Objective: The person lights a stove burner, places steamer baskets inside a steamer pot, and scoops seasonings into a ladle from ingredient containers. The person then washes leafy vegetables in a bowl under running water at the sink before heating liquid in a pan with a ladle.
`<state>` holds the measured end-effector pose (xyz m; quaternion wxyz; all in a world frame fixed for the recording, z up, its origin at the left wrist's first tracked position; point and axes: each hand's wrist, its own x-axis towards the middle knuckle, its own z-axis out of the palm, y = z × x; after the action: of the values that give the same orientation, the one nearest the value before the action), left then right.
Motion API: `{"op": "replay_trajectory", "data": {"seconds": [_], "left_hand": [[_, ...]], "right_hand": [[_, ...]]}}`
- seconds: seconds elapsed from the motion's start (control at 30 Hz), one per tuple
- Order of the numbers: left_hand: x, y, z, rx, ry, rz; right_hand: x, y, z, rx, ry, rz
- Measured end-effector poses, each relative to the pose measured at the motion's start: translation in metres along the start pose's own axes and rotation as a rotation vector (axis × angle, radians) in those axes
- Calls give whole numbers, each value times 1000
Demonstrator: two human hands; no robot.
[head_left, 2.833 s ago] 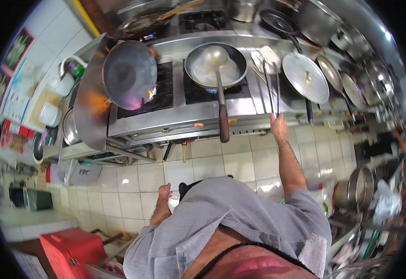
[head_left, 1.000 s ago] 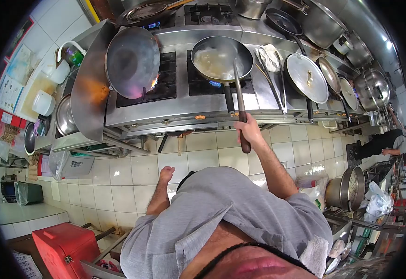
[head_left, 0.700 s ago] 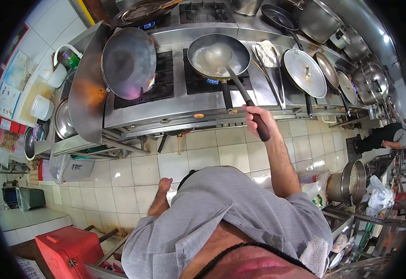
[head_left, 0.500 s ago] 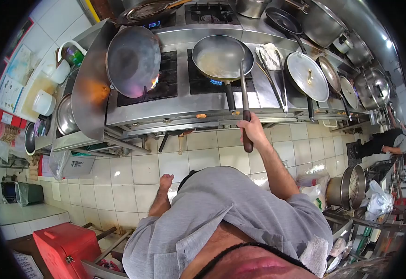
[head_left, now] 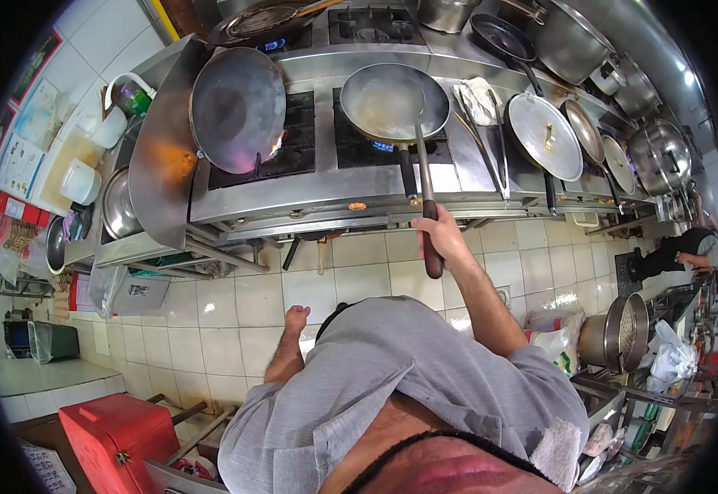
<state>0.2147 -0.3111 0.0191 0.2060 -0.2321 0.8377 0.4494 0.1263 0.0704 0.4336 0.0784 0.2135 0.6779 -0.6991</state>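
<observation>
My right hand (head_left: 447, 239) is wrapped round the dark wooden grip of a long-handled ladle (head_left: 425, 177). Its round head rests in a frying pan (head_left: 439, 105), amid a pale, steaming liquid (head_left: 379, 109). Blue flame burns under that pan, and the pan's black handle points toward me, just left of the ladle. Low beside my body hangs my left hand (head_left: 296, 318), its fingers curled closed and nothing visible in them. To the left, a large dark wok (head_left: 239, 111) sits tilted over a burner with orange flame at its edge.
A curved metal splash guard (head_left: 157, 177) stands left of the wok. Right of the pan lie tongs (head_left: 500, 156), a white cloth (head_left: 476, 100) and several lidded pans, including one with a metal lid (head_left: 544, 136). A person (head_left: 688, 251) is at far right. A red box (head_left: 116, 436) stands behind left.
My right hand and the ladle's grip have shifted slightly left, and the ladle's head has moved a little left and down within the pan. My left hand stays about where it was.
</observation>
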Motion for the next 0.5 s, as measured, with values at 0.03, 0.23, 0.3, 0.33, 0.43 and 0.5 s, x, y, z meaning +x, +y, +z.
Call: {"op": "replay_trajectory", "data": {"seconds": [0.03, 0.23, 0.3, 0.33, 0.43, 0.5], "left_hand": [[0, -3, 1, -6, -7, -14], [-14, 6, -2, 89, -91, -86], [-12, 8, -2, 63, -78, -83], [-10, 11, -1, 32, -60, -88], [-13, 21, -2, -44, -48, -90], [-14, 25, -2, 6, -64, -77]], "right_hand": [[-3, -9, -3, 1, 0, 1], [23, -26, -45, 265, -206, 140], [36, -4, -41, -37, -101, -15], [31, 1, -33, -166, -20, -64], [6, 1, -14, -52, 2, 14], [-2, -13, -17, 61, -6, 71]]}}
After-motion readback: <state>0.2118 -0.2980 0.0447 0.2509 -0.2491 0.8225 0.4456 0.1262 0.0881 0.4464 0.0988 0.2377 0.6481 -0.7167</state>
